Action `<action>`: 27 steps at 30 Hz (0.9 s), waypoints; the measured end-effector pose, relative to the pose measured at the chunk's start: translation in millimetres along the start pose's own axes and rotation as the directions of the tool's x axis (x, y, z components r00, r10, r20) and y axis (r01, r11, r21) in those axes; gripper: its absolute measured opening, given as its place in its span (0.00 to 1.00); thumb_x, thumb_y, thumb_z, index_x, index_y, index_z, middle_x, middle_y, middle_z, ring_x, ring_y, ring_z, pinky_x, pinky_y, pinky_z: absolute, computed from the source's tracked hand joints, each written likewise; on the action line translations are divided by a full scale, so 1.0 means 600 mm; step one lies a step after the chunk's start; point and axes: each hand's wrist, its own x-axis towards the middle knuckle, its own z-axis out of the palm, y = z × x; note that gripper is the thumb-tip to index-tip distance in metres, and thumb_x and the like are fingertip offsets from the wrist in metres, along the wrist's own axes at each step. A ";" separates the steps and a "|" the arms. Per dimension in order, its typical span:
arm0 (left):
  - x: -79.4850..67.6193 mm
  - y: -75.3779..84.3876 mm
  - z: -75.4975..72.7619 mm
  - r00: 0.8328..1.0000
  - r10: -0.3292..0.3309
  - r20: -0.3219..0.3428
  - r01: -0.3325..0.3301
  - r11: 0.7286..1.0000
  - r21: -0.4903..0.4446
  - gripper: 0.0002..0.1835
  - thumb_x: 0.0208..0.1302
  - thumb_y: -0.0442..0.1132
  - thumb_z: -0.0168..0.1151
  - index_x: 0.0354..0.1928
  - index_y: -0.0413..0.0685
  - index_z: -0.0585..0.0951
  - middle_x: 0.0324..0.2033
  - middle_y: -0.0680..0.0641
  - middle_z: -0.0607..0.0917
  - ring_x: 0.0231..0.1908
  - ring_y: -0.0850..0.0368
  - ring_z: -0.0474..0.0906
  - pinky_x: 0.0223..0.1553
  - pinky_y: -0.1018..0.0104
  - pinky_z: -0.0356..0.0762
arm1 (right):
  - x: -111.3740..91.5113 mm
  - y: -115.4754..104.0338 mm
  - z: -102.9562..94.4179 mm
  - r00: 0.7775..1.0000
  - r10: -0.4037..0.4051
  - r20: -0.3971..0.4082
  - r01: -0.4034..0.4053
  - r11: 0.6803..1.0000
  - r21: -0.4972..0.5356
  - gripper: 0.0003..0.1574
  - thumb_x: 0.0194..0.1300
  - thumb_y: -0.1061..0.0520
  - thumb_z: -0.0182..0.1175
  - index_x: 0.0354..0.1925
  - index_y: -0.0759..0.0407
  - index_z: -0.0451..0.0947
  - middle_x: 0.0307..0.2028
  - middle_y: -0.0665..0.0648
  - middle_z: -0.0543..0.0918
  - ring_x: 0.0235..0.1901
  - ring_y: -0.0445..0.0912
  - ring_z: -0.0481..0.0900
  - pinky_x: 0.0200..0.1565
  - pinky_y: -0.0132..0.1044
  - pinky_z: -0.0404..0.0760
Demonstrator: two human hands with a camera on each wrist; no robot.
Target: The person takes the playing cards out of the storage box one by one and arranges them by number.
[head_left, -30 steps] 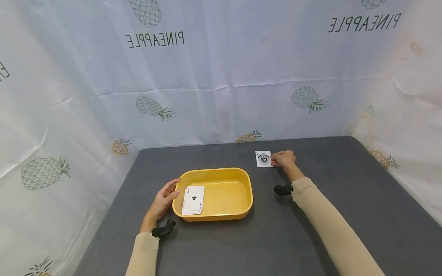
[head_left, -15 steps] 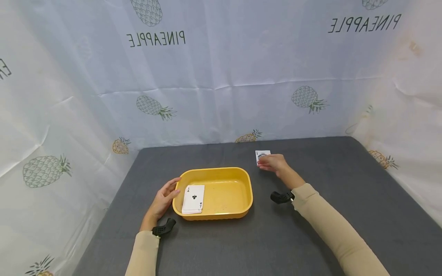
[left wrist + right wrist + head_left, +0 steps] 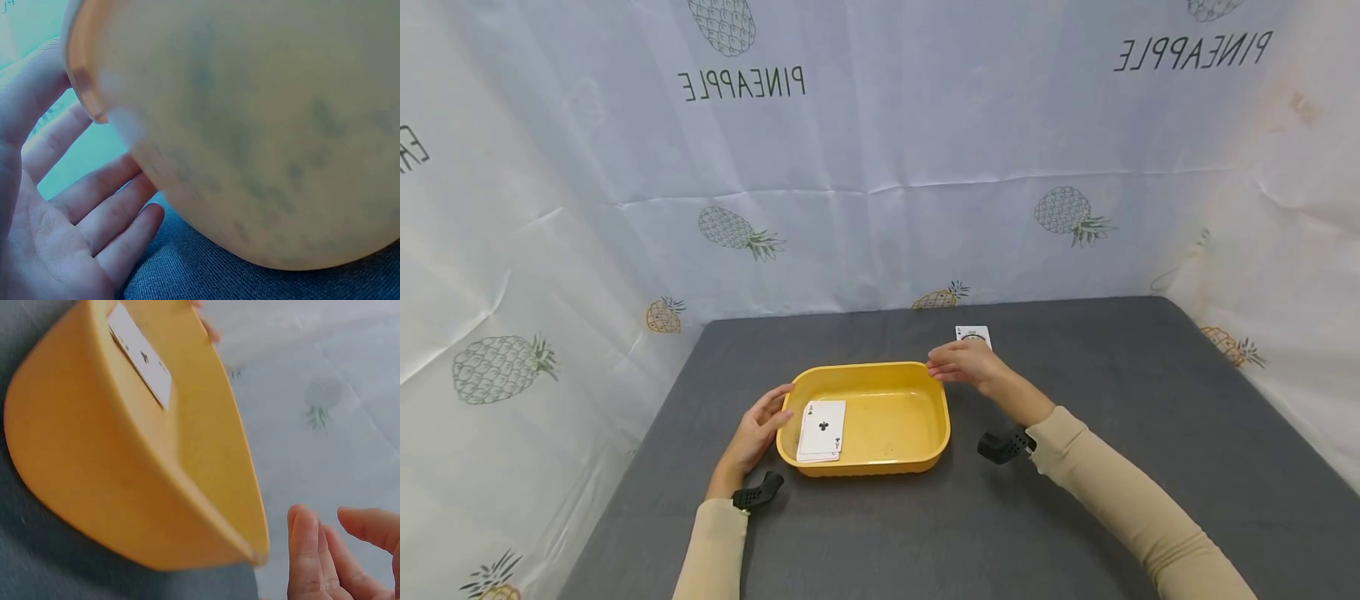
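Observation:
A yellow plastic basin (image 3: 880, 468) stands on the dark table, with a few stacked playing cards (image 3: 822, 429) lying in its left part, the ace of clubs on top. My left hand (image 3: 756, 432) holds the basin's left rim, thumb at the edge and the other fingers along the outer wall. At the basin's far right corner hovers my right hand (image 3: 967, 365), holding nothing; the right wrist view shows a gap between its thumb (image 3: 369, 526) and fingers. Behind that hand, a single playing card (image 3: 973, 332) lies on the table, its lower part hidden.
The dark grey table (image 3: 880, 542) reaches back to a white curtain (image 3: 880, 242) printed with pineapples. Black wrist devices (image 3: 758, 492) sit on both forearms.
My right hand has come away from the single card and moved left and slightly nearer, to the basin's far right corner. The card stays where it was. My left hand keeps its place.

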 end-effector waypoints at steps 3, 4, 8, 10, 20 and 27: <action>0.000 -0.001 0.000 1.000 0.001 0.000 -0.001 1.000 -0.003 0.29 0.69 0.33 0.53 0.69 0.33 0.58 0.54 0.70 0.76 0.54 0.75 0.75 0.51 0.78 0.76 | -0.007 -0.003 0.016 1.000 -0.005 0.013 0.006 0.999 -0.033 0.26 0.68 0.60 0.57 0.57 0.78 0.71 0.29 0.50 0.87 0.31 0.38 0.86 0.45 0.36 0.85; 0.000 -0.002 -0.001 1.000 0.003 -0.001 -0.003 1.000 -0.004 0.29 0.69 0.33 0.53 0.69 0.33 0.59 0.54 0.70 0.76 0.54 0.75 0.75 0.51 0.78 0.76 | -0.010 -0.004 0.022 1.000 -0.007 0.021 0.008 0.999 -0.044 0.26 0.68 0.59 0.57 0.57 0.77 0.72 0.29 0.50 0.87 0.32 0.39 0.86 0.48 0.39 0.84; -0.001 -0.004 -0.002 1.000 0.010 0.000 -0.010 1.000 -0.008 0.28 0.69 0.33 0.53 0.68 0.34 0.60 0.54 0.69 0.77 0.54 0.74 0.76 0.50 0.78 0.77 | -0.017 -0.004 0.046 0.998 -0.017 0.061 0.020 0.998 -0.058 0.25 0.68 0.59 0.57 0.55 0.77 0.73 0.30 0.52 0.87 0.35 0.43 0.87 0.53 0.46 0.81; -0.001 -0.005 -0.002 1.000 0.012 0.001 -0.012 1.000 -0.009 0.28 0.69 0.33 0.53 0.68 0.34 0.60 0.54 0.69 0.77 0.53 0.74 0.76 0.50 0.77 0.77 | -0.020 -0.002 0.059 0.996 -0.017 0.087 0.022 0.998 -0.060 0.23 0.68 0.59 0.57 0.54 0.78 0.74 0.31 0.53 0.87 0.35 0.43 0.87 0.53 0.48 0.80; 0.000 -0.003 0.000 1.000 -0.014 -0.015 0.014 1.000 0.013 0.29 0.69 0.34 0.54 0.69 0.34 0.59 0.53 0.70 0.76 0.53 0.75 0.76 0.50 0.78 0.77 | -0.017 0.023 0.121 0.992 0.055 0.117 -0.049 0.997 -0.052 0.19 0.66 0.65 0.58 0.52 0.78 0.75 0.38 0.64 0.88 0.32 0.43 0.88 0.47 0.44 0.83; 0.000 0.000 0.002 0.999 -0.033 -0.028 0.034 0.999 0.029 0.30 0.69 0.34 0.54 0.69 0.34 0.58 0.53 0.70 0.75 0.53 0.76 0.75 0.50 0.78 0.76 | -0.009 0.051 0.159 0.990 0.081 0.114 -0.071 0.993 -0.089 0.13 0.61 0.66 0.60 0.43 0.75 0.80 0.33 0.63 0.88 0.31 0.46 0.88 0.41 0.40 0.86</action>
